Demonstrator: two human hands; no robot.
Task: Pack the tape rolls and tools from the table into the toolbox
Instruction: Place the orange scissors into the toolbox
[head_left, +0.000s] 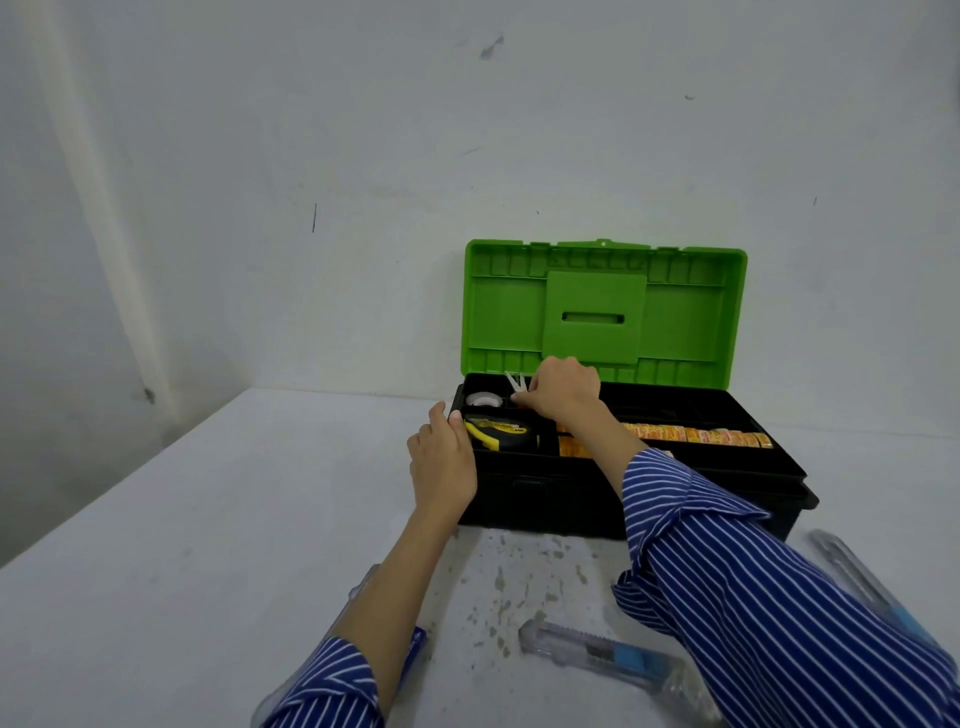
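Right-hand fingers (524, 402) are curled down over the back-left corner of the tray, pinching a small pale pronged tool (516, 383); its two light prongs stick up just left of the knuckles, the rest is hidden under the hand. Right hand (563, 389) reaches in from the front, striped sleeve (727, 571) crossing the front rim of the toolbox (545, 512).

Left hand (444, 457) grips the left end of the box: thumb hooked over the rim, fingers wrapped down the outer wall.

Tray contents:
- clear tape roll (484, 400) in the back-left compartment, just left of the right fingertips, not clearly touching
- yellow-black tape measure (493, 434) in the front-left compartment, directly below those fingers
- row of orange-yellow tape rolls (696, 435) along the front compartment, right of the wrist

Green lid (605, 306) stands open, upright against the wall.

On the table (182, 545), outside the box: utility knife with clear body and blue slider (608, 652) near the front edge, a second one (857, 582) at right, partly behind the sleeve. Another clear item under the left forearm, can't identify.
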